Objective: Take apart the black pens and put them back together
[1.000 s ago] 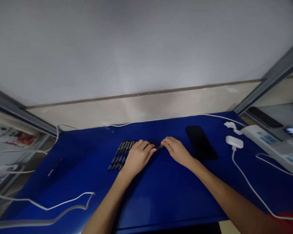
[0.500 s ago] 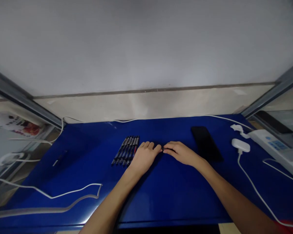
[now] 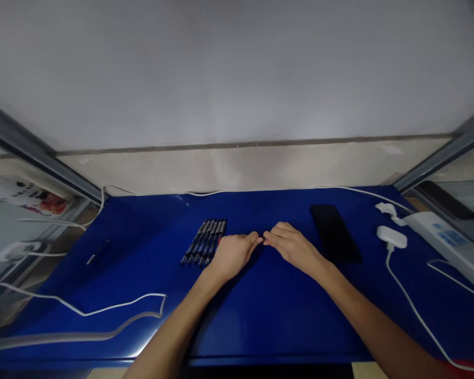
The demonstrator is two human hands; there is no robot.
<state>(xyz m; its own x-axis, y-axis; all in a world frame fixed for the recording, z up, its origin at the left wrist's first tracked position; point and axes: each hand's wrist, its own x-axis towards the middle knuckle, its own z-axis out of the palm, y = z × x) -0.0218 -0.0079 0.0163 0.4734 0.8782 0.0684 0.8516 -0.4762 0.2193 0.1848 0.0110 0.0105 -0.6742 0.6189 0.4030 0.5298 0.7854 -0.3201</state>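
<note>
Over the middle of the blue tabletop (image 3: 256, 316), my left hand (image 3: 234, 256) is closed in a pinch, with thumb and fingers pressed together. Facing it, my right hand (image 3: 294, 245) pinches as well, its fingertips a small gap from the left ones. Whatever either hand holds is covered by the fingers and cannot be made out. Just left of my left hand, several pens (image 3: 205, 239) with grey and dark barrels lie side by side in a slanted row. The hand hides the row's right edge, where a bit of red shows.
A black phone (image 3: 335, 234) lies right of my right hand. Farther right are a white charging case (image 3: 392, 237) on a cable, crumpled tissue (image 3: 386, 209) and a white power strip (image 3: 438, 229). One dark pen (image 3: 98, 252) and a white cable (image 3: 102, 310) lie at left.
My left hand's fingers have curled in more, and the dark bit that showed between the fingertips is out of sight. The pen row and phone have stayed put.
</note>
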